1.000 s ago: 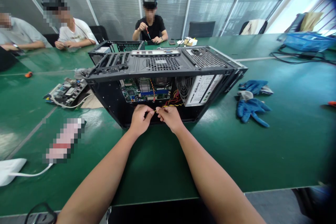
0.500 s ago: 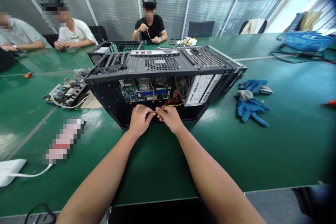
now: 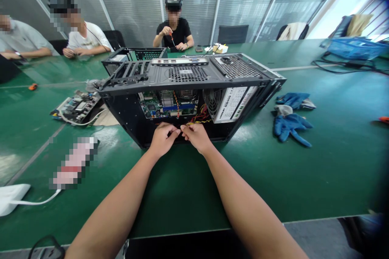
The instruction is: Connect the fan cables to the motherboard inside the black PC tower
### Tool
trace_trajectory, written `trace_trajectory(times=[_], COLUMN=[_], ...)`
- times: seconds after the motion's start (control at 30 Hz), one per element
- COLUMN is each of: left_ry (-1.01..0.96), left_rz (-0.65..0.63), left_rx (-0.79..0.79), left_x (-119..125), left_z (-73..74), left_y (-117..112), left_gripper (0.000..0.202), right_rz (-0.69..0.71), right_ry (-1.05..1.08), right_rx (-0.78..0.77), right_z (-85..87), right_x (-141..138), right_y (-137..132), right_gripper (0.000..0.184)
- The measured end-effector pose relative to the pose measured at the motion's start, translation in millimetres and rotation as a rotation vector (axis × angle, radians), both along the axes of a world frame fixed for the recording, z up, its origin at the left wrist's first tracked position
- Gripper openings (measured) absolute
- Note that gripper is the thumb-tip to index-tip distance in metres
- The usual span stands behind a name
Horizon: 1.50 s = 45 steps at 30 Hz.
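An open black computer case [image 3: 185, 75] lies on its side on the green table [image 3: 304, 170], with the motherboard [image 3: 165, 105] and a grey power supply [image 3: 231, 103] showing inside. My left hand [image 3: 162, 138] and my right hand [image 3: 197, 136] meet at the case's near edge, both closed in a pinch on a thin yellow-and-black wire bundle [image 3: 197, 122] that runs back to red and yellow cables beside the power supply. The fingertips nearly touch each other.
Blue gloves [image 3: 290, 123] lie right of the case. A loose circuit board [image 3: 75, 106] sits to the left, a white device with a cord [image 3: 12, 196] at the near left. Three people sit at the far side; a blue tray [image 3: 355, 47] stands far right.
Both hands stayed at the case's near edge on the wire; the fingers shifted only slightly closer together.
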<state>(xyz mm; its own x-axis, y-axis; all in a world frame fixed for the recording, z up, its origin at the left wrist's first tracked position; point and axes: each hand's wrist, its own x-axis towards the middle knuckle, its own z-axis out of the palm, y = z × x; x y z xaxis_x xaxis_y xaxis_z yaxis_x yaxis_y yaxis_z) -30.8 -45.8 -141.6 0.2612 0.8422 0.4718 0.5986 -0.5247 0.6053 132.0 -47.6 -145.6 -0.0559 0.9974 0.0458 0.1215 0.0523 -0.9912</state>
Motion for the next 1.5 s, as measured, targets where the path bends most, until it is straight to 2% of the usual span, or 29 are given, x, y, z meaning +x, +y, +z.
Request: trace_trajectory(times=[0.2,0.47,0.63,1.1,1.23,1.5], left_ry=[0.109,0.262,0.276,0.167,0.155,0.270], left_rz=[0.013,0.065,0.089,0.051,0.051,0.106], left_rx=[0.244,0.360,0.342,0.147,0.183,0.295], left_x=[-4.5,-4.8,-4.5,-0.3,-1.5,-5.7], left_z=[-3.3,-5.9,-3.8,-2.1,-1.5,-6.4], left_y=[2.0,0.1,-2.1,-0.2,0.9,2.0], left_gripper=[0.014,0.016,0.021,0.019,0.018,0.019], right_rz=[-0.030,-0.023,-0.028,-0.008,-0.034,-0.043], right_ry=[-0.003,-0.018,-0.027,-0.088,-0.081,-0.100], right_rx=[-0.020,-0.008,-0.020,0.004,-0.007,-0.008], right_z=[-0.7,-0.2,0.1,4.4,5.0,0.5], right_x=[-1.2,-1.2,-0.9,-0.7,-1.2,-2.4], right_y=[0.0,-0.1,-0.5,-3.1,-3.0,-0.7], right_gripper=[0.034,0.033,0.034,0.035,0.034,0.034])
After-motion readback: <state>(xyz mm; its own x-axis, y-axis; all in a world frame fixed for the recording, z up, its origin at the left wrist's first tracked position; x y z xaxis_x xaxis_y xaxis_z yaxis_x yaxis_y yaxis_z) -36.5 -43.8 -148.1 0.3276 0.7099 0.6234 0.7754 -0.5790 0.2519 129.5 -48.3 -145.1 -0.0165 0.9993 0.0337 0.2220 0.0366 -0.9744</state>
